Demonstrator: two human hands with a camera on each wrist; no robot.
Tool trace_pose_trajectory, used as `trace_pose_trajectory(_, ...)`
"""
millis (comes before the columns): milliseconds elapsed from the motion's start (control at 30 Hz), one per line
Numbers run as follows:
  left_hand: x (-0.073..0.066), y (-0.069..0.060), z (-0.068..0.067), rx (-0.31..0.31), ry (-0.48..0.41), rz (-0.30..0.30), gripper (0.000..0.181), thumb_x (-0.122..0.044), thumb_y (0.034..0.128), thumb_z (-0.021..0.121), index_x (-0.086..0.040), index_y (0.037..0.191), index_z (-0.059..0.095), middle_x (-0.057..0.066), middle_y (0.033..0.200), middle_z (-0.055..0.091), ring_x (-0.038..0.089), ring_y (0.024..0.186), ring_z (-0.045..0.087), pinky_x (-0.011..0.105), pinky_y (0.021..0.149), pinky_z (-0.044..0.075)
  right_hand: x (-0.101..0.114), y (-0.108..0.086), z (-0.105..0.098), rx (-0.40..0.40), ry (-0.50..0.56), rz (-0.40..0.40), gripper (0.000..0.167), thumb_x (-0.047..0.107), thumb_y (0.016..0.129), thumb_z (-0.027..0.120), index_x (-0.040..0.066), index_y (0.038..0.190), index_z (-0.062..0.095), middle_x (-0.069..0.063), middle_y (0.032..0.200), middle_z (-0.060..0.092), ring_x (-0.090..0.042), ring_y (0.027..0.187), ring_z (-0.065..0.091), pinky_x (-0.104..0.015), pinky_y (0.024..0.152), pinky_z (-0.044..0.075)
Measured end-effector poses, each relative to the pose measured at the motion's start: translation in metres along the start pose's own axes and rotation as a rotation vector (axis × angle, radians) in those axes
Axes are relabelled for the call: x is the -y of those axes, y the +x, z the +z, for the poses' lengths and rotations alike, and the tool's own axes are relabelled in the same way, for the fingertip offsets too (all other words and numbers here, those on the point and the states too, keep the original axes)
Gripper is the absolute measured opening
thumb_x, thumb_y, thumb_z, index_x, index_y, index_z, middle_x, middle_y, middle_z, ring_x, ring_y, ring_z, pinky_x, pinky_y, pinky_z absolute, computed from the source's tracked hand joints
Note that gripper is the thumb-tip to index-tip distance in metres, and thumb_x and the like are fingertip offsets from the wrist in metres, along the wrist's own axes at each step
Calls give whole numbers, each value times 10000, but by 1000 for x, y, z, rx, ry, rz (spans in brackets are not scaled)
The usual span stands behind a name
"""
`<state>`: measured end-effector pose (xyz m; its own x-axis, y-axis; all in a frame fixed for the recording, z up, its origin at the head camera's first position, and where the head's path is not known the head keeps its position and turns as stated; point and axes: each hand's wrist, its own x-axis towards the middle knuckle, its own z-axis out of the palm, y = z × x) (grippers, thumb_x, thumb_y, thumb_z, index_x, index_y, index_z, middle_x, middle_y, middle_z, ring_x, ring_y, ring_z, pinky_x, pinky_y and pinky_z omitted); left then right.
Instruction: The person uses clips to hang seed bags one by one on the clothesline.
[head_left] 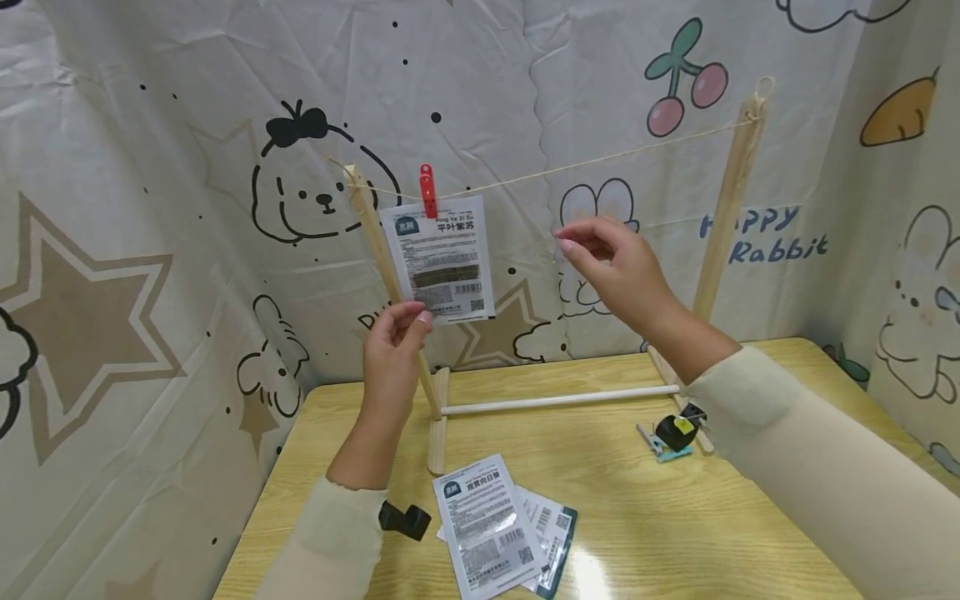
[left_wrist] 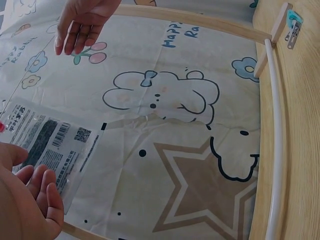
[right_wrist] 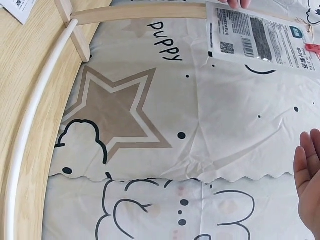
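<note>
A seed packet [head_left: 442,258] hangs upright from a thin string [head_left: 585,167], with a red clip [head_left: 427,192] at its top edge. My left hand [head_left: 392,350] is at the packet's lower left corner, its fingers loosely bent; whether they touch it I cannot tell. In the left wrist view, that hand [left_wrist: 25,200] overlaps the packet [left_wrist: 50,145], thumb and fingers apart. To the right of the packet, below the string, my right hand [head_left: 630,275] is raised with bent, relaxed fingers and nothing in them. The right wrist view has this hand [right_wrist: 310,185] at its right edge.
Two wooden posts, left [head_left: 375,242] and right [head_left: 727,208], carry the string, joined low down by a white rod [head_left: 562,400]. More packets [head_left: 491,533] lie overlapping on the table [head_left: 600,492] at the front. Small clips [head_left: 667,450] lie near the right post's foot.
</note>
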<state>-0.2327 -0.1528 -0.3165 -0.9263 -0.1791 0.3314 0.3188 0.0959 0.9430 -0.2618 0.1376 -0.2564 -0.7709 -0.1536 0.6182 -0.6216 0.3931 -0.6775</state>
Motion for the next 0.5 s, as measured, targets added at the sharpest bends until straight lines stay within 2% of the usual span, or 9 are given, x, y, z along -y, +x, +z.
trace_pose_trajectory(200, 2, -2, 1, 4, -5, 2, 262, -187, 999, 638, -53, 1222, 613, -28, 995, 606, 120, 950, 598, 224, 828, 488, -8, -4, -3, -5, -10, 8, 261, 231, 1033, 589, 78, 1228, 667, -40, 1135, 631, -66, 976, 590, -140, 853, 475)
trace_pose_trajectory(500, 3, -4, 2, 8, -29, -1, 247, -166, 995, 639, -39, 1205, 619, -50, 956, 613, 107, 920, 597, 212, 798, 482, -12, -11, -6, 0, -47, 27, 260, 230, 1039, 576, 74, 1229, 662, -70, 1161, 641, -50, 984, 570, -136, 856, 461)
